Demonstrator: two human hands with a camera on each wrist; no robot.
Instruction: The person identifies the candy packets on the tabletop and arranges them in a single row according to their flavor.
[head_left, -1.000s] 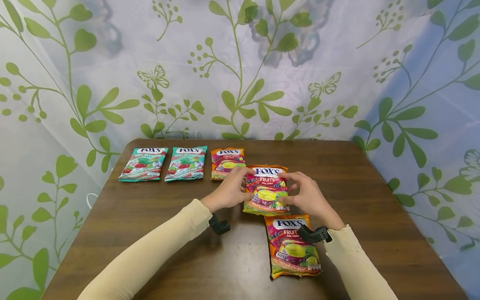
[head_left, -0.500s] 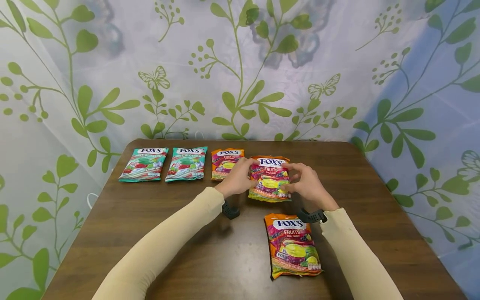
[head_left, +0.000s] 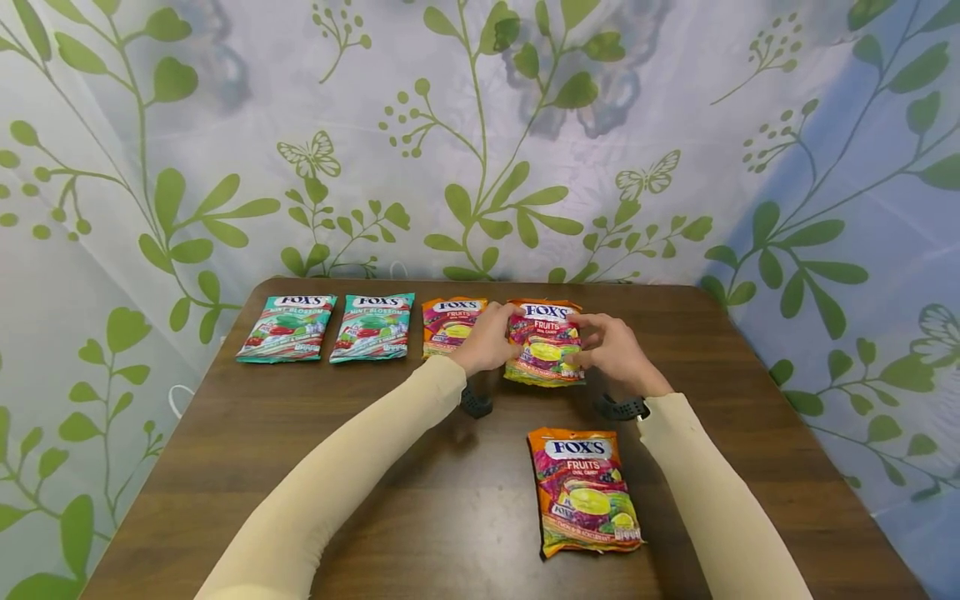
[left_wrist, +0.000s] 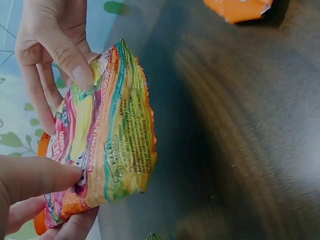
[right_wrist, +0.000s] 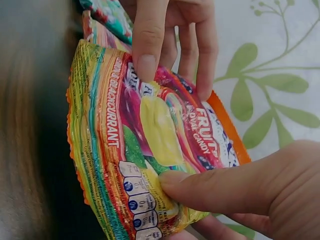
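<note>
Between both hands is a FOX'S Fruits candy bag [head_left: 545,343], orange-topped with pink and yellow print, near the back of the table. My left hand [head_left: 487,339] grips its left edge, the thumb lying on the front. On the right edge my right hand [head_left: 617,354] holds it the same way, thumb in front and fingers behind. In the left wrist view the bag's bottom edge [left_wrist: 132,120] shows close over the wood. A second Fruits candy bag [head_left: 453,325] lies just left of my left hand, partly covered by it. Nearer the front lies another Fruits candy bag [head_left: 585,493].
Two teal FOX'S Mint Blossom candy bags, the outer bag [head_left: 288,328] and the inner bag [head_left: 372,327], lie in a row at the back left. The brown wooden table [head_left: 375,492] ends at a leaf-patterned curtain [head_left: 480,142] behind it.
Both hands have carried the Fruits bag away from the front bag, toward the back edge and slightly right, level with the back row. The other bags have stayed put.
</note>
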